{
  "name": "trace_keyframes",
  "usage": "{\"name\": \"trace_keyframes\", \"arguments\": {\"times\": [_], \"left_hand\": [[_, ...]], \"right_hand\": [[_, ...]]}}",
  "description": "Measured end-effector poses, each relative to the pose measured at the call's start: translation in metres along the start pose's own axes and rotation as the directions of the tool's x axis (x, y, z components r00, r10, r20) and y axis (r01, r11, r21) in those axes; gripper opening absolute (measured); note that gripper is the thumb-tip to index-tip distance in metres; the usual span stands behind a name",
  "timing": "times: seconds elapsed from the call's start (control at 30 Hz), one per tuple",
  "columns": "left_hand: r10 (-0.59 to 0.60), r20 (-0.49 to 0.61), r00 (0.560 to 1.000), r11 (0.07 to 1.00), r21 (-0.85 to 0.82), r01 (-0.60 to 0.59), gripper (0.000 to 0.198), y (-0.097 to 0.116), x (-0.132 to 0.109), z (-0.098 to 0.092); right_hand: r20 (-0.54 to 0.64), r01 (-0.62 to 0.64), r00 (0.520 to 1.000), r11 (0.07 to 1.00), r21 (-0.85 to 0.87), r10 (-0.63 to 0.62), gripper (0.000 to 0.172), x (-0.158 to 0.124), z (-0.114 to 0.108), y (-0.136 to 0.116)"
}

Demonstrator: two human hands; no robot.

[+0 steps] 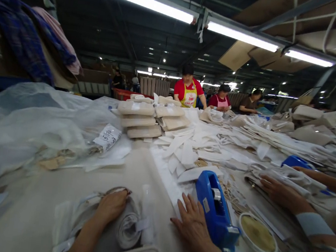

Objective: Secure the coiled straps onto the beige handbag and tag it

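Note:
My left hand (111, 205) rests on a clear plastic bag holding rolled white cord (127, 229), its fingers curled over the bag's top. My right hand (192, 223) lies flat with fingers spread on the white table (31, 215), touching the side of a blue tape dispenser (216, 211). Neither hand lifts anything.
A co-worker's hands (279, 191) press white pieces at the right, near a round dish of yellowish paste (258, 234). Stacks of packed beige goods (144, 120), loose white strips (183, 148) and clear bags (33, 126) cover the table. Three people stand at the far end.

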State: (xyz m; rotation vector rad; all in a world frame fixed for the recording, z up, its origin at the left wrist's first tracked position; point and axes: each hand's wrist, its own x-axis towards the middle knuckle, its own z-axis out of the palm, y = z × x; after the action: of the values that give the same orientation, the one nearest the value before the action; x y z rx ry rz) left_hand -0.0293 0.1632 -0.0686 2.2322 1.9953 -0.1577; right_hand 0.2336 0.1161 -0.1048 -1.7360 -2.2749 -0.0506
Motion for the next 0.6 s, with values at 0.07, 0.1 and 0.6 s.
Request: {"name": "trace_keyframes", "arguments": {"times": [0.07,0.1,0.6], "left_hand": [[-0.013,-0.008,1.000,1.000,-0.013,0.013,0.040,-0.002,0.001,0.002],[-0.016,-0.009,1.000,1.000,-0.019,0.016,0.040,-0.002,0.001,0.003],[0.089,-0.008,0.996,0.995,-0.050,-0.089,0.045,-0.013,0.008,0.018]], "right_hand": [[0.127,-0.019,0.992,1.000,-0.022,0.022,0.049,0.009,0.012,-0.004],[0.157,-0.007,0.988,1.000,-0.020,0.010,0.048,0.011,0.016,-0.006],[-0.196,0.372,0.890,0.904,-0.210,-0.412,0.016,0.017,0.069,0.000]]}}
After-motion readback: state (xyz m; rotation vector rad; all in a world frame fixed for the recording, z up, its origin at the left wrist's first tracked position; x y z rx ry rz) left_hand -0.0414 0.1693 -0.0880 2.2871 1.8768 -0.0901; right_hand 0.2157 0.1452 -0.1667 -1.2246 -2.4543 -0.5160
